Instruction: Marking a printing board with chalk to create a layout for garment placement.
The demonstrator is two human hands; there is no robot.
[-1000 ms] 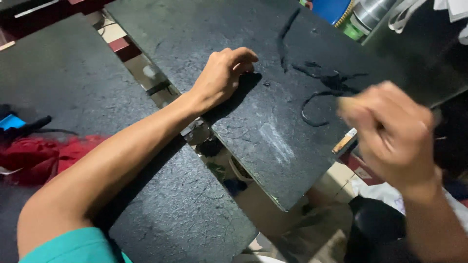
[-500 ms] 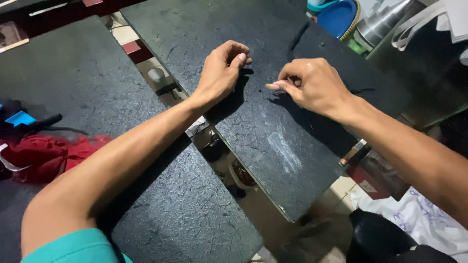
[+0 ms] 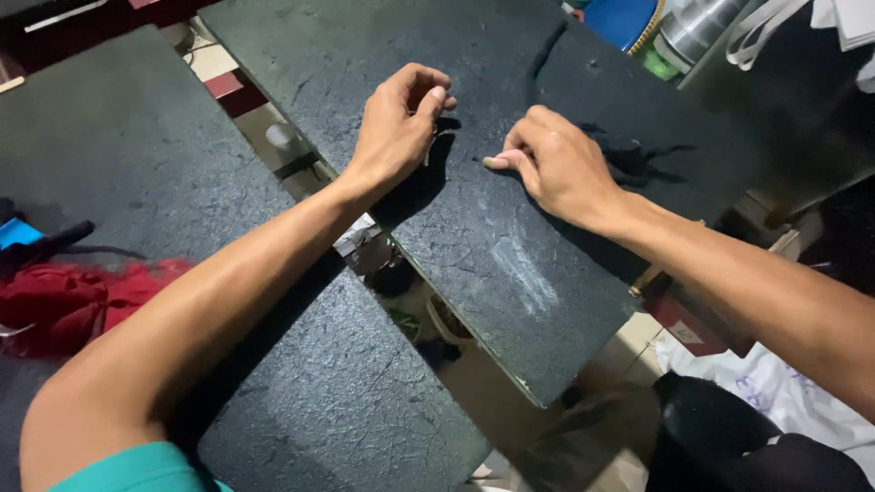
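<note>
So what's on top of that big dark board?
Both hands rest on the dark board: the left hand and the right hand, fingers curled. A pale chalky smear shows too. Anything under the hands stays hidden.

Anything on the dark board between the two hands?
Head view: no object; just bare scuffed dark board between the left hand and the right hand.

Open slab, crowded edges

Bare dark slab (image 3: 474,237) lies open near both hands; a red cloth (image 3: 73,301) blocks the left, a metal can (image 3: 697,27) far right.
</note>
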